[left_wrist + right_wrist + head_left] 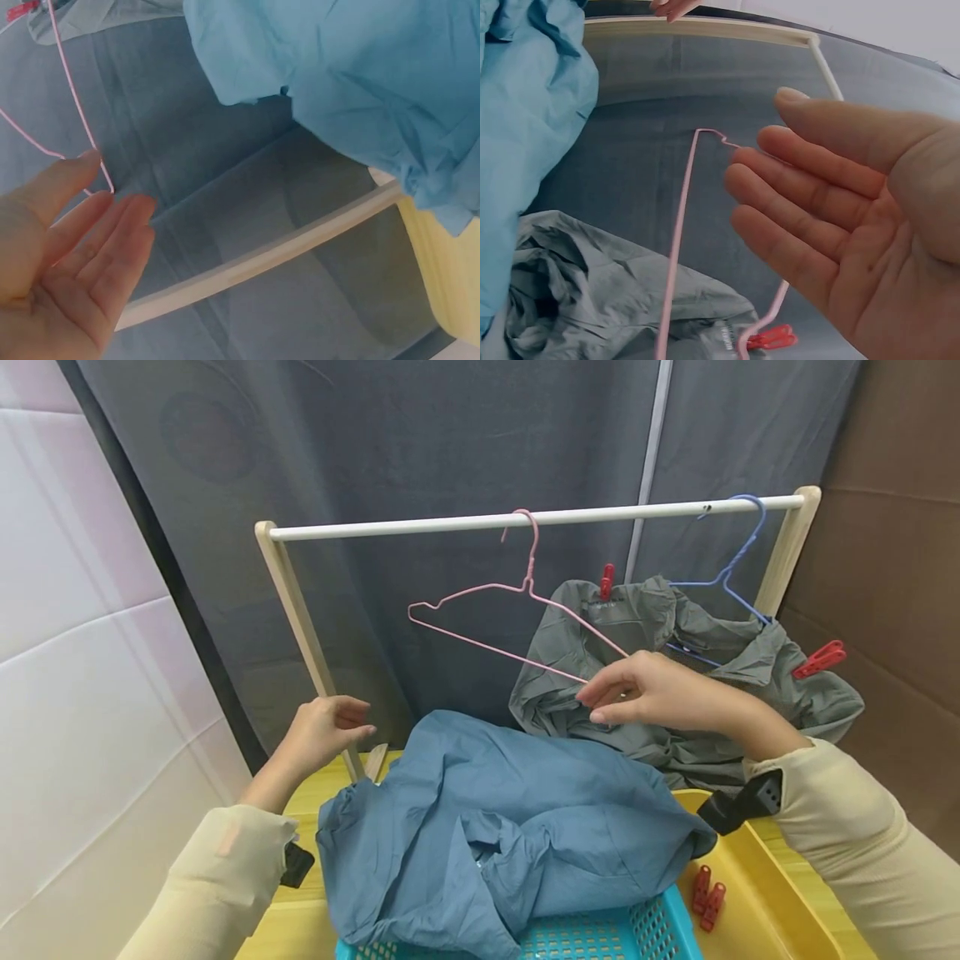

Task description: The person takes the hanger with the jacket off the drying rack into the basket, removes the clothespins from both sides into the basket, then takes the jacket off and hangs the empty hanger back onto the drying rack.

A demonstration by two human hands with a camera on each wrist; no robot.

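A pink wire hanger (491, 585) hangs bare from the white rail of a wooden-ended stand. My right hand (645, 689) overlaps the hanger's right end in the head view. In the right wrist view its fingers (802, 180) are loosely extended and hold nothing. By the stand's left post, my left hand (326, 727) is raised with relaxed, slightly bent fingers around empty air. Below and between the hands, a crumpled blue garment (525, 793) lies heaped over a turquoise basket (577, 935).
At the right, a grey garment (570, 643) is on a blue hanger (738, 560), with a red clothespin (607, 582) on each side. A yellow tray (772, 885) beside the basket holds two more red clothespins (713, 906). A grey curtain (450, 443) stands behind the white rail (420, 527).
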